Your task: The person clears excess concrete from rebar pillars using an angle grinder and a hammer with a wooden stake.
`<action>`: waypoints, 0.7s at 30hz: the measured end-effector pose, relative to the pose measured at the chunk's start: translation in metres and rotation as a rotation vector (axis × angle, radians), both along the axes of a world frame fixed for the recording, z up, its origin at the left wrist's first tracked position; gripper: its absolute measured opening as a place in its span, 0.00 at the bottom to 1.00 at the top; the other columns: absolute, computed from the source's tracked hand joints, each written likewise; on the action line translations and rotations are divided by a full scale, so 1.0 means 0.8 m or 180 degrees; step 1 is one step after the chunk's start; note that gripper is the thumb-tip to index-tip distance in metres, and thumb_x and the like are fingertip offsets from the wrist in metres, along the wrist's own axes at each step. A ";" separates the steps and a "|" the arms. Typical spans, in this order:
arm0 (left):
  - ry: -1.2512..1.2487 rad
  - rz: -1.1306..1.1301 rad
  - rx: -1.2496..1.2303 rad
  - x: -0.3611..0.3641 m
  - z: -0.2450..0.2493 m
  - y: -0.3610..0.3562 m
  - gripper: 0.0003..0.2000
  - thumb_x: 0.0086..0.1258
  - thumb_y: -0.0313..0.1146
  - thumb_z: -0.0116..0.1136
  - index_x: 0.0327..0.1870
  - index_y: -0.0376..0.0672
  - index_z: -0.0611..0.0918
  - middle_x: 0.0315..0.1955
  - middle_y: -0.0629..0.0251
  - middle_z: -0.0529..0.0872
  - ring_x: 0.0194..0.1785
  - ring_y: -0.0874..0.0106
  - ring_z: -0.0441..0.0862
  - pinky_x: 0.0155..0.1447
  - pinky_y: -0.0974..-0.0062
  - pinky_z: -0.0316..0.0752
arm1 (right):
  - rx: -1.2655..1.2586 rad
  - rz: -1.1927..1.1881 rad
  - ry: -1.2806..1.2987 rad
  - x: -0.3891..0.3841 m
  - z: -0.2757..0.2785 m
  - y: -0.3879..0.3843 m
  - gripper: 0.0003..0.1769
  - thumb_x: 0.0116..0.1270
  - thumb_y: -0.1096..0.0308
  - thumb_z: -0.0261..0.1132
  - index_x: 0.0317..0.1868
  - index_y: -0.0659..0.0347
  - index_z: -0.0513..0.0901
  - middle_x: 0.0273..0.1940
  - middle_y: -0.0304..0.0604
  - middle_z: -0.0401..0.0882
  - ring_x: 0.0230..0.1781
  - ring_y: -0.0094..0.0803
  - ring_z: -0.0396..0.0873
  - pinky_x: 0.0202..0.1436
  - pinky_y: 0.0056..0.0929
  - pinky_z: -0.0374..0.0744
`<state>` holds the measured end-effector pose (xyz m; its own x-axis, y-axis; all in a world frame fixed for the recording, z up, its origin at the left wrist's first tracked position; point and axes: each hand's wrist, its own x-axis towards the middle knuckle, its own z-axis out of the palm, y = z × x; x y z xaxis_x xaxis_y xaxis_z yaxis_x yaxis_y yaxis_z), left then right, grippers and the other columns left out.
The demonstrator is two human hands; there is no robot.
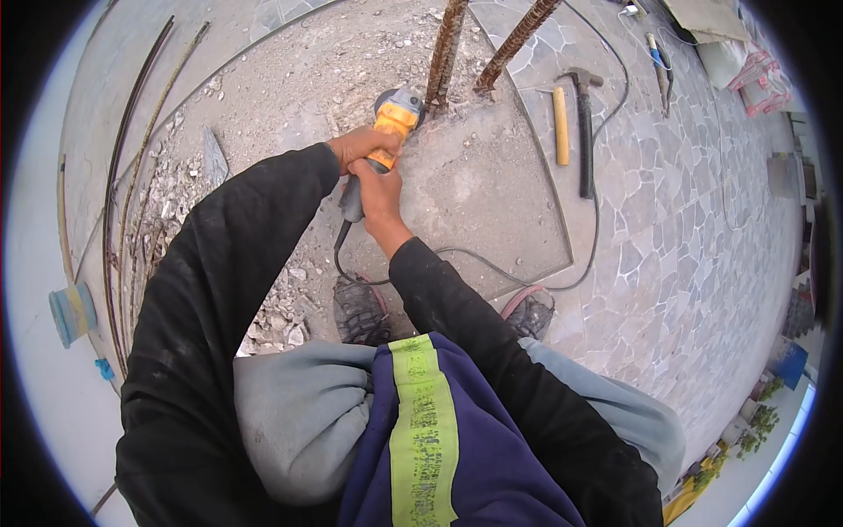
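Observation:
Both hands are wrapped around a yellow and grey angle grinder (397, 119). My left hand (362, 147) grips the yellow body close to its head. Just behind it, my right hand (379, 193) closes around the narrower part, near the dark rear handle. The grinder's disc end is at the base of a rusty steel bar (446, 53) that rises from the rough ground; whether the disc touches the bar cannot be made out. A second rusty bar (518, 44) stands to its right. A dark power cord (474, 255) trails from the grinder between my feet.
On the stone paving (650, 237) at right lie a hammer (585, 132) and a yellow wooden handle (560, 126). Rubble (277, 307) and long bars (132, 132) lie at left, near a blue bucket (72, 314). My shoes (360, 312) stand close to the cord.

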<state>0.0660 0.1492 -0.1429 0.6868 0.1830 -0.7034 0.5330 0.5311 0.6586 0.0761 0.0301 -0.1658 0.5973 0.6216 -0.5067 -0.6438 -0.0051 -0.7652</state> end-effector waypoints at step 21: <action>-0.0017 -0.0030 -0.0038 -0.003 -0.001 0.002 0.16 0.61 0.36 0.69 0.46 0.40 0.82 0.35 0.64 0.86 0.34 0.72 0.85 0.42 0.73 0.80 | 0.0016 0.0003 -0.0078 -0.002 0.002 -0.002 0.19 0.58 0.72 0.69 0.48 0.67 0.76 0.33 0.42 0.82 0.24 0.31 0.82 0.28 0.29 0.81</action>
<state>0.0639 0.1506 -0.1439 0.6921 0.1683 -0.7019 0.5345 0.5339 0.6551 0.0746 0.0289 -0.1638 0.6091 0.6246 -0.4887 -0.6248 -0.0016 -0.7808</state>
